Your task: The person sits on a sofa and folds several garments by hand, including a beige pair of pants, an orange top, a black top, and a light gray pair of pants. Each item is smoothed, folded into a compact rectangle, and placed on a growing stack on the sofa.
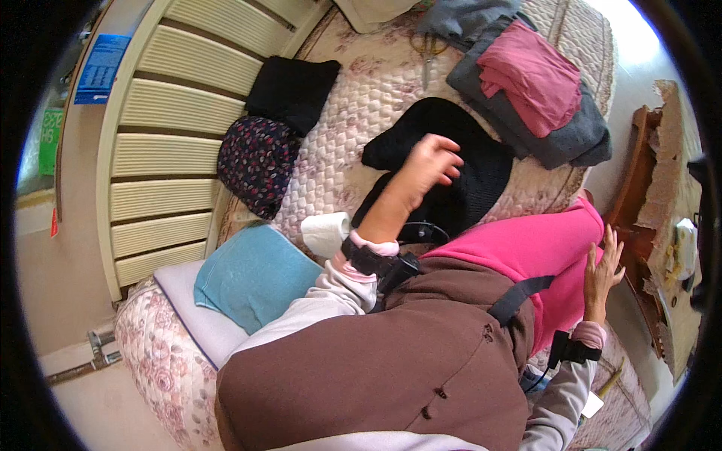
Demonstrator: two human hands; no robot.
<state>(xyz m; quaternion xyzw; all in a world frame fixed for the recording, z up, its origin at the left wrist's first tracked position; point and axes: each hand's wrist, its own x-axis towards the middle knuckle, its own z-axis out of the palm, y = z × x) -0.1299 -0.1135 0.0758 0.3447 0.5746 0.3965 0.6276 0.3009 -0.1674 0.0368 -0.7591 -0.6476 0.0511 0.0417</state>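
Observation:
My left hand (434,159) hovers over a black ribbed garment (474,169) spread on the quilted bed cover (338,158). Its fingers are loosely bent, slightly apart and somewhat blurred, with nothing visible in them. A cable runs on the black cloth below my wrist. Beside my pink-trousered leg (524,242), my right hand (603,273) has its fingers spread and holds nothing. Its fingertips are near the edge of a worn brown wooden piece of furniture (632,242); whether they touch it I cannot tell. Both wrists wear black strapped devices.
Folded grey clothing (581,141) and a pink cloth (530,73) lie far right, near scissors (427,62). By the slatted radiator (169,152) are folded black cloth (290,90) and dark patterned fabric (256,163). A toilet roll (324,233) and blue cloth (256,276) sit nearer.

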